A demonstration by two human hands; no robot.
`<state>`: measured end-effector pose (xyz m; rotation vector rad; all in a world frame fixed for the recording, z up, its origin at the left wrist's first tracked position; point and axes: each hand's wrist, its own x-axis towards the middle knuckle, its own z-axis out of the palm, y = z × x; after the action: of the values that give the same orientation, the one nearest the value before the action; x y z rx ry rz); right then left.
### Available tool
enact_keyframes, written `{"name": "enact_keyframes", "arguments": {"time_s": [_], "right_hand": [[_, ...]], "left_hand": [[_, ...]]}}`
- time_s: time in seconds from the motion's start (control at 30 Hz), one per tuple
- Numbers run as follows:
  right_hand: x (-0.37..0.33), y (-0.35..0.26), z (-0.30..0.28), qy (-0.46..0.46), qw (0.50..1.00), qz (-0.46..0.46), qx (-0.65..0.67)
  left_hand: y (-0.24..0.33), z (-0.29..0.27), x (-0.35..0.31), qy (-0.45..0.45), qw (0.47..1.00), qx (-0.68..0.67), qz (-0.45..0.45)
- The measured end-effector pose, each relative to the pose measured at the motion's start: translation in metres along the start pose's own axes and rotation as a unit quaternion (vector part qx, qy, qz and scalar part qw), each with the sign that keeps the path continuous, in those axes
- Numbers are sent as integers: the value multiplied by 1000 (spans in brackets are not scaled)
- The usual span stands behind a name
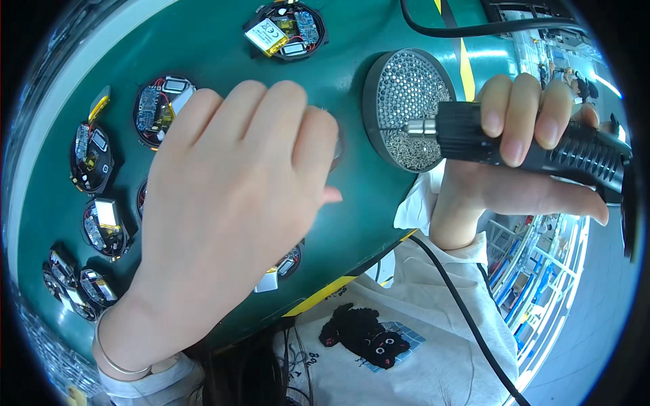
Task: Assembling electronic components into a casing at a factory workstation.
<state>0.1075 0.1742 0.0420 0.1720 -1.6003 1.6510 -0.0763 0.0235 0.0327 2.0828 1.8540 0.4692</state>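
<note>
My left hand (pixel 233 166) fills the middle of the view, its back uppermost and its fingers curled under. The fingertips are hidden, so whatever they may hold cannot be made out. In my right hand (pixel 508 179) is a black electric screwdriver (pixel 467 128), lying sideways with its tip pointing left. That tip is over a round dark-rimmed screw tray (pixel 370 111), which has a perforated plate and many small loose screws. Part of a round housing (pixel 290 262) shows below my left hand, and another round housing (pixel 161 111) with circuit boards and wires lies beyond it.
More open black housings stand along the left of the green table (pixel 338 237), including one housing (pixel 93 159) with a raised battery. Another housing (pixel 288 30) lies at the far side. A black cable (pixel 467 30) crosses the far right. Yellow-black tape (pixel 318 296) marks the near edge.
</note>
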Motion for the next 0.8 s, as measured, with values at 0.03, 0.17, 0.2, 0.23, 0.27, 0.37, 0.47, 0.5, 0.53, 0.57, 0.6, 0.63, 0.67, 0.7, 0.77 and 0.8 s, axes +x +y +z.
{"name": "enact_keyframes", "arguments": {"time_s": [0.03, 0.17, 0.2, 0.23, 0.27, 0.37, 0.47, 0.5, 0.53, 0.57, 0.6, 0.63, 0.67, 0.7, 0.77, 0.8], "right_hand": [[0, 1, 2, 0, 1000, 0, 1], [0, 5, 2, -73, 997, 1, 34], [-1, 3, -1, -84, 996, 17, 20], [-2, 2, -3, -95, 995, 33, 6], [-1, 1, -3, -93, 995, 33, 3], [4, 1, 1, -140, 989, 37, -20], [2, 6, 8, -136, 990, 21, -17], [-5, 9, 12, -98, 995, -17, -25], [-9, 11, 15, -59, 996, -56, -33], [-5, 10, 13, -58, 996, -55, -31], [2, 9, 11, -103, 994, -28, -23], [7, 8, 9, -148, 989, 0, -15], [8, 8, 10, -147, 989, 0, -14], [8, 7, 10, -155, 988, 2, -27], [9, 6, 11, -161, 986, 4, -40], [10, 7, 12, -162, 986, 6, -44]], "left_hand": [[-2, 3, 0, 25, 999, 8, 30], [-17, 17, 7, 129, 968, -124, 175], [-18, 22, 5, 129, 968, -124, 173], [-19, 26, 3, 104, 972, -130, 163], [-19, 27, 4, 79, 975, -139, 157], [-15, 24, 3, 84, 975, -132, 158], [-15, 21, 1, 86, 977, -128, 149], [-15, 20, 0, 85, 976, -129, 151], [-15, 19, 0, 87, 976, -125, 155], [-16, 20, 0, 89, 976, -121, 156], [-16, 19, -1, 88, 976, -122, 155], [-16, 19, -2, 84, 977, -127, 150], [-15, 17, -2, 80, 977, -132, 145], [-15, 16, -2, 79, 977, -132, 145], [-15, 14, -3, 62, 981, -126, 133], [-16, 14, -3, 62, 981, -126, 134]]}}
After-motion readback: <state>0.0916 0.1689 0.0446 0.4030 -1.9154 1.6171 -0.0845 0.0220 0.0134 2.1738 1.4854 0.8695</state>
